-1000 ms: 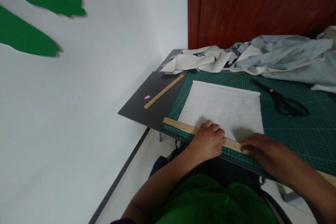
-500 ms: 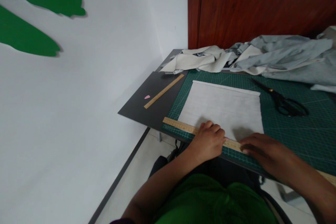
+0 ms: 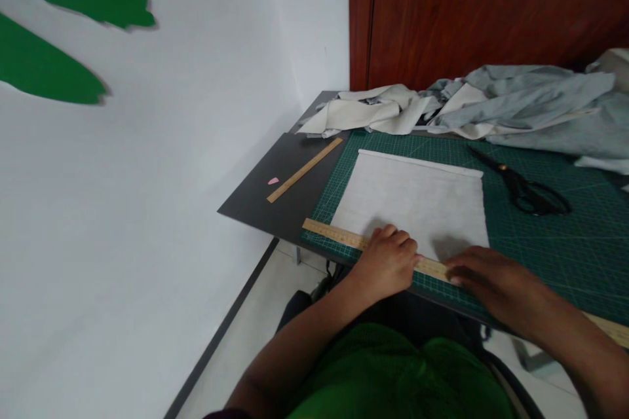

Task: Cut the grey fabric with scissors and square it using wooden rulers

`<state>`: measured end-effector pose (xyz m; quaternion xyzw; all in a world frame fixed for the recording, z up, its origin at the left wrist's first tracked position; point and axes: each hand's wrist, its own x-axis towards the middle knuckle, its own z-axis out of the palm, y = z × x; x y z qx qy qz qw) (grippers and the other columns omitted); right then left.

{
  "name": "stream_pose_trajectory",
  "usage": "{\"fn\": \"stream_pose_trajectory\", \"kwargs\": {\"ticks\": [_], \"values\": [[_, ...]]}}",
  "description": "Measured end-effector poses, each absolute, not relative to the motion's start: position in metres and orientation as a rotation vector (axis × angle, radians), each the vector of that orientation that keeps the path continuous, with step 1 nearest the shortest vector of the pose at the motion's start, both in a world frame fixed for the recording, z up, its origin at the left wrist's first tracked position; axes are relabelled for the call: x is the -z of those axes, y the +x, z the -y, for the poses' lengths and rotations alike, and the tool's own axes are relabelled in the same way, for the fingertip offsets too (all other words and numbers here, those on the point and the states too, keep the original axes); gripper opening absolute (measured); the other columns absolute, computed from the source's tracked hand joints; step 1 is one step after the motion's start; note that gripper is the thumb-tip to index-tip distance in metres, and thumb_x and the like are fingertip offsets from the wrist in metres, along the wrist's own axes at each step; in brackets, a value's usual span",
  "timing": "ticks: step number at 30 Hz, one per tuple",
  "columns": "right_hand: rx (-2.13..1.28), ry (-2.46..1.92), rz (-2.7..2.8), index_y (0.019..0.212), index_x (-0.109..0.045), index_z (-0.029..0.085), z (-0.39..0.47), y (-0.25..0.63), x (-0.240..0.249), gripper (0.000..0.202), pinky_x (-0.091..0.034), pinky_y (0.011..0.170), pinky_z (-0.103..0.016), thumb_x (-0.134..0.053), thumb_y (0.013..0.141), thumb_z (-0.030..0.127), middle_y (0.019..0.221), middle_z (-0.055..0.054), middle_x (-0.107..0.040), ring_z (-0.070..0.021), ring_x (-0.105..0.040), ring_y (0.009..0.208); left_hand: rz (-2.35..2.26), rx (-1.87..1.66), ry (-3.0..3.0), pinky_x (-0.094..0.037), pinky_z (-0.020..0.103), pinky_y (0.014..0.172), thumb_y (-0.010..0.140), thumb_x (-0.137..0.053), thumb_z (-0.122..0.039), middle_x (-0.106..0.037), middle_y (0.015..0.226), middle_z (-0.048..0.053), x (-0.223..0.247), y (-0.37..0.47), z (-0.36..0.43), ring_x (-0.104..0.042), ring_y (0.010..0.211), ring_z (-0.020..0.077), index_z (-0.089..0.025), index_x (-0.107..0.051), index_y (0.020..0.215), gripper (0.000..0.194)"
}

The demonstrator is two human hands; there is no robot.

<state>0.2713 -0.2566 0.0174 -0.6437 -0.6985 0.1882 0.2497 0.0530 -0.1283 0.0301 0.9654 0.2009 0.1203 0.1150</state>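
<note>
A piece of white cloth [image 3: 413,200] lies flat on a green cutting mat [image 3: 555,255], its far edge folded over in a narrow strip. Along its near edge runs a wooden ruler [image 3: 334,232], close to the table's front. My left hand [image 3: 390,262] is closed over the ruler's middle, fingers curled and knuckles up. Farther right, my right hand [image 3: 484,275] pinches the ruler, thumb on the near side and fingers on the cloth side. The ruler's stretch under my left hand is hidden.
Black-handled scissors [image 3: 533,193] rest on the mat at right. A second wooden ruler [image 3: 304,170] and a pink chip [image 3: 273,181] lie on the dark board [image 3: 250,200] at left. Crumpled grey and cream fabric [image 3: 531,98] lines the back. Another wooden strip [image 3: 607,327] shows beyond my right wrist.
The whole view has shifted very slightly, so everything sits a little farther left. Both hands keep their places on the ruler, and the cloth has not moved.
</note>
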Motion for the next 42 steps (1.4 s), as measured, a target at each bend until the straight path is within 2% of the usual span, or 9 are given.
{"fn": "stream_pose_trajectory", "kwargs": {"ticks": [6, 11, 20, 42], "values": [[-0.664, -1.749, 1.848, 0.110, -0.076, 0.027, 0.264, 0.271, -0.045, 0.028, -0.054, 0.093, -0.038, -0.050, 0.104, 0.036, 0.108, -0.007, -0.075, -0.0228, -0.069, 0.103, -0.569, -0.408, 2.741, -0.046, 0.039, 0.092, 0.103, -0.063, -0.025, -0.068, 0.097, 0.005, -0.027, 0.056, 0.122, -0.057, 0.104, 0.0253, -0.019, -0.064, 0.085, 0.019], [-0.714, -1.868, 1.739, 0.102, -0.075, 0.026, 0.274, 0.285, -0.061, 0.028, -0.051, 0.093, -0.036, -0.048, 0.105, 0.034, 0.107, -0.005, -0.072, -0.0209, -0.067, 0.102, -0.531, -0.505, 2.684, -0.046, 0.040, 0.091, 0.102, -0.063, -0.021, -0.066, 0.093, 0.004, -0.021, 0.058, 0.116, -0.056, 0.100, 0.0252, -0.020, -0.062, 0.081, 0.020], [-0.773, -1.928, 1.712, 0.098, -0.076, 0.027, 0.282, 0.303, -0.059, 0.026, -0.049, 0.097, -0.036, -0.051, 0.093, 0.022, 0.113, -0.004, -0.068, -0.0202, -0.065, 0.107, -0.496, -0.541, 2.655, -0.046, 0.040, 0.090, 0.101, -0.064, -0.020, -0.064, 0.089, 0.004, -0.021, 0.058, 0.114, -0.056, 0.097, 0.0246, -0.021, -0.060, 0.080, 0.022], [-0.757, -1.935, 1.726, 0.097, -0.077, 0.028, 0.282, 0.303, -0.057, 0.026, -0.050, 0.098, -0.038, -0.052, 0.092, 0.022, 0.114, -0.004, -0.068, -0.0204, -0.065, 0.107, -0.488, -0.564, 2.644, -0.047, 0.040, 0.089, 0.101, -0.062, -0.020, -0.065, 0.088, 0.003, -0.021, 0.057, 0.114, -0.055, 0.095, 0.0236, -0.020, -0.062, 0.079, 0.022]]}}
